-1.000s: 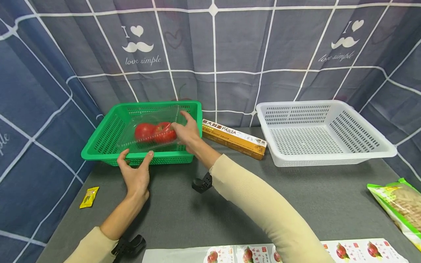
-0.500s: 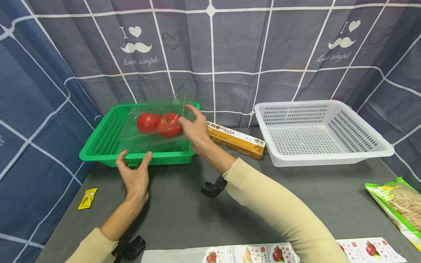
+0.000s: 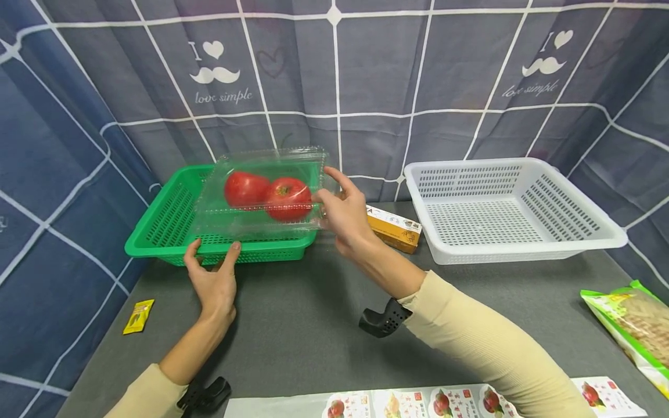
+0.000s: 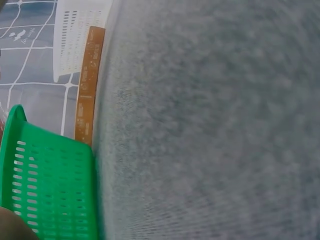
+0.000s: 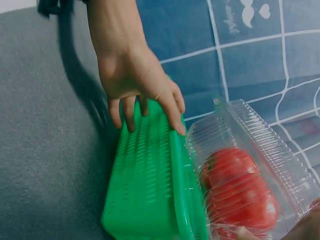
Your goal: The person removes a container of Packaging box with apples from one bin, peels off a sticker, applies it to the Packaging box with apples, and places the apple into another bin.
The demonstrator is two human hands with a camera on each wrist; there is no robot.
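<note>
1. The clear plastic clamshell box (image 3: 261, 194) with two red tomatoes (image 3: 268, 194) inside has risen out of the green perforated plastic basket (image 3: 167, 223) since a second ago, when it lay on the basket floor; it now hangs above the basket's right half, shifted toward the right rim.
2. The right hand (image 3: 345, 215) has moved right and up with it, now covering part of the orange pasta carton (image 3: 394, 227) behind it.
3. The left hand (image 3: 213, 278) has kept its place at the basket's front wall.
4. To the right stands a white perforated plastic basket (image 3: 522, 174) on the grey table (image 3: 313, 337). A small yellow sachet (image 3: 138, 315) lies near the left edge, a green-edged noodle bag (image 3: 635, 325) at the far right, and a sheet of tomato stickers (image 3: 418, 402) along the near edge.
5. The right hand's fingers curl round the box's right end, gripping it.
6. The left hand is spread, thumb and fingertips touching the basket's front wall.
</note>
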